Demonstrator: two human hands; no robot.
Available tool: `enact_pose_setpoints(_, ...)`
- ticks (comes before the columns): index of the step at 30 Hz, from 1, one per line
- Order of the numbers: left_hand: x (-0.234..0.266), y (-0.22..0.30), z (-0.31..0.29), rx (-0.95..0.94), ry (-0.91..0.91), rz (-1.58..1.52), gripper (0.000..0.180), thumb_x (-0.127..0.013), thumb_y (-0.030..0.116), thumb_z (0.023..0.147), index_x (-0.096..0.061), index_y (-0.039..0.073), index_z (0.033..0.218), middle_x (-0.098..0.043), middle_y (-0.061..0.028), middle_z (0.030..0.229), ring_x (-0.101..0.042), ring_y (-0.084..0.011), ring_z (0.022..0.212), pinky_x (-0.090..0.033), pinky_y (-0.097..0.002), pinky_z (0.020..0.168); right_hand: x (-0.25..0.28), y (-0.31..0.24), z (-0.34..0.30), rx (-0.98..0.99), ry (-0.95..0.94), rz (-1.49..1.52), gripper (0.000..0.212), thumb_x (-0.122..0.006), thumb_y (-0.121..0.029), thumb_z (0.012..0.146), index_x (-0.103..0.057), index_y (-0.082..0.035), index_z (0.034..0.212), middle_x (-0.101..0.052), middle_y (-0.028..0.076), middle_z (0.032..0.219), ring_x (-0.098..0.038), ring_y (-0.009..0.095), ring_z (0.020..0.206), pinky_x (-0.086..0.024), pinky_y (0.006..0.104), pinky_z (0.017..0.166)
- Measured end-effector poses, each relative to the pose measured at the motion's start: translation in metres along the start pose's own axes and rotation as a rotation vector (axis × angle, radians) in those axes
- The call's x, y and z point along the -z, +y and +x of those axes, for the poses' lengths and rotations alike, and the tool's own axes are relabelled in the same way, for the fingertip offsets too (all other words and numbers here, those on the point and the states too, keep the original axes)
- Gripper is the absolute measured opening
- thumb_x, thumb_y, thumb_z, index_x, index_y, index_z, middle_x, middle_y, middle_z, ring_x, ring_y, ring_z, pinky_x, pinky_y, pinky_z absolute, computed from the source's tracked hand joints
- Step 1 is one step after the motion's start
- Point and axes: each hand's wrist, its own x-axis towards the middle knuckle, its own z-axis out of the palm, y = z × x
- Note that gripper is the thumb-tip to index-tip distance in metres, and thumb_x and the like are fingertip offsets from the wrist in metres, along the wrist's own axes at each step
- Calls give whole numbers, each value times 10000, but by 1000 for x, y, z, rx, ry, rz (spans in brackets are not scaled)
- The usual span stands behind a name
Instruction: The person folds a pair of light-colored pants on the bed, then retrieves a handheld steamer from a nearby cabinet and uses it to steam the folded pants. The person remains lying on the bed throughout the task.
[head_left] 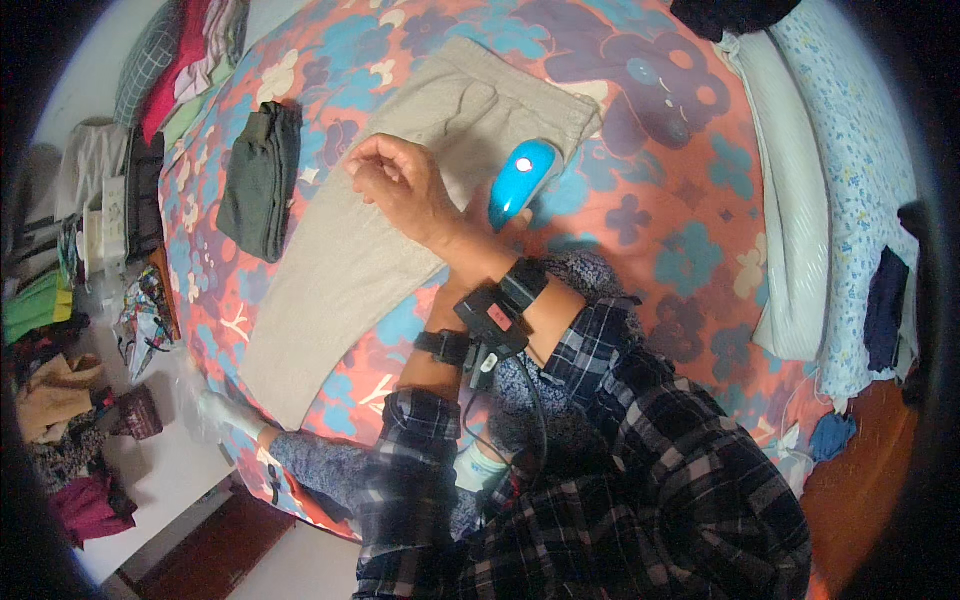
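Beige knit trousers [330, 270] lie spread across a flowered bed cover, their waistband at the upper right. My forearms cross, the right over the left. My left hand [519, 219] shows only in part past my right wrist; it grips a glossy blue hand-held device [523, 172], which has a round white spot on top and sits over the trousers near the waistband. My right hand [405, 190] is above the trouser leg with its fingers curled in. Whether anything is between those fingers I cannot make out. A black strapped box [492, 318] with a cable is on my wrist.
A folded dark green garment [262, 185] lies left of the trousers on the bed cover [690, 330]. Along the right edge runs a rolled pale mat [795, 220] beside blue-flowered bedding [860, 200]. Clothes [65, 400] are piled at the left. My legs are folded close in front.
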Motion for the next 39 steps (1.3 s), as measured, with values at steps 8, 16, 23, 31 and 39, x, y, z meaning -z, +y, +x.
enact_pose_setpoints(8, 40, -49, -22, -189, 5, 209, 480, -719, 274, 861, -566, 8, 1231, -670, -237, 1020, -662, -347, 877, -507, -429, 778, -2, 11, 1, -16, 18, 6, 236, -658, -227, 921, -659, 7, 889, -648, 30, 740, -553, 77, 661, -457, 268, 593)
enact_pose_setpoints(16, 69, -85, -55, -62, 294, -2, 515, -696, 284, 898, -537, -7, 1291, -668, -233, 1028, -663, -345, 913, -513, -425, 823, 1, 9, 2, -30, 18, 65, 234, -660, -241, 910, -659, -7, 908, -646, 31, 736, -597, 85, 665, -494, 257, 606)
enact_pose_setpoints(23, 71, -93, -64, 41, 261, -40, 569, -685, 318, 911, -509, -32, 1324, -661, -280, 1098, -661, -401, 1020, -503, -445, 890, 6, -1, 3, -139, 91, 112, 173, -638, -183, 923, -680, -19, 958, -663, 29, 791, -633, 88, 709, -520, 231, 609)
enact_pose_setpoints(31, 98, -98, -53, 27, 450, 20, 560, -669, 347, 917, -520, -32, 1301, -664, -287, 1065, -669, -414, 964, -505, -460, 863, 9, 1, 5, -143, 114, 65, 197, -650, -211, 914, -695, -21, 947, -663, 32, 751, -603, 92, 655, -509, 237, 610)
enact_pose_setpoints(39, 104, -104, -54, -25, 405, 78, 549, -659, 351, 918, -510, -23, 1291, -660, -289, 980, -661, -447, 902, -503, -480, 809, 7, 7, 3, -142, 92, 55, 206, -638, -227, 930, -697, -30, 944, -658, 24, 743, -581, 81, 641, -491, 229, 609)
